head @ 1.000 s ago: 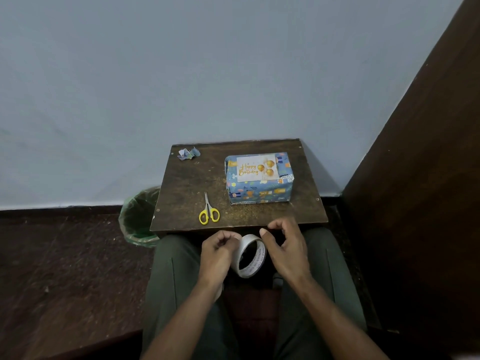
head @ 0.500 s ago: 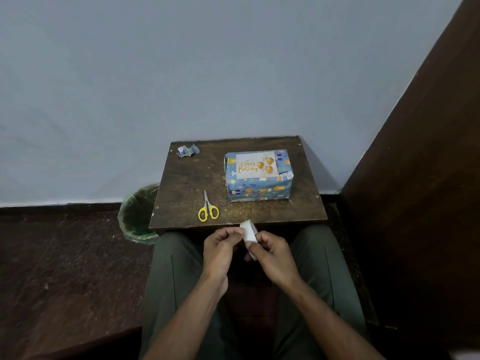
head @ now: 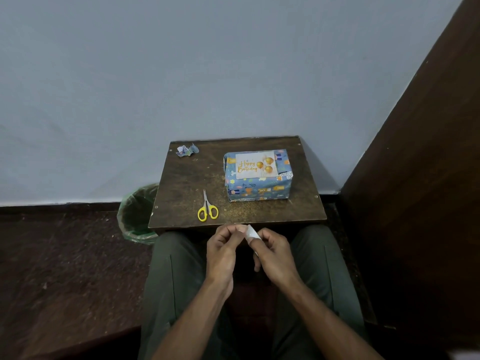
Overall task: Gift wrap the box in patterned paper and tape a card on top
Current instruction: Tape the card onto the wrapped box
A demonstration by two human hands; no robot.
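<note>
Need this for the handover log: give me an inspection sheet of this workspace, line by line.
Surface: small dark wooden table, worn and speckled, set against the wall.
Job's things: wrapped box on the table's right half, birthday card lying on its top; whether it is taped cannot be told. Tape roll held edge-on above the lap.
Clutter: yellow-handled scissors closed, near the front edge; paper scrap at the far left corner.
Grippers: left hand pinches at the tape roll; right hand holds it.
Cables: nothing seen.
Surroundings: lined waste bin left of the table; blue-grey wall; dark wooden panel at right.
</note>
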